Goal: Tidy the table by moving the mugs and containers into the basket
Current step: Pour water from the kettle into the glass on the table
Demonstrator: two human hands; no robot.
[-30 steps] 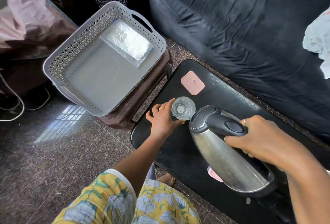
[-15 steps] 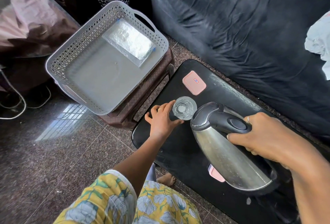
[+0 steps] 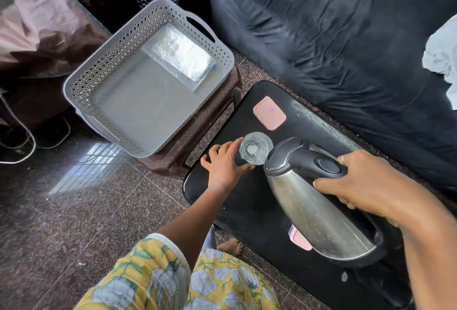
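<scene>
A clear glass [image 3: 256,147] stands on the black table [image 3: 249,201], and my left hand [image 3: 226,163] wraps its near side. My right hand [image 3: 363,183] grips the black handle of a steel kettle [image 3: 316,201], held tilted above the table with its spout next to the glass. A pink-lidded container [image 3: 269,112] sits on the table's far end. Another pink-lidded container [image 3: 299,239] peeks out from under the kettle. The grey basket [image 3: 103,72] rests on a brown stool to the left and holds a silver foil-covered box [image 3: 180,56].
A dark sofa [image 3: 346,37] runs along the table's far side, with a pale cloth [image 3: 442,57] on it. Brown stool [image 3: 197,134] stands against the table's left end. White cables [image 3: 22,146] lie on the polished stone floor at the left. Bags are piled behind the basket.
The kettle has lifted slightly and its spout has come closer to the glass. My left hand stays on the glass.
</scene>
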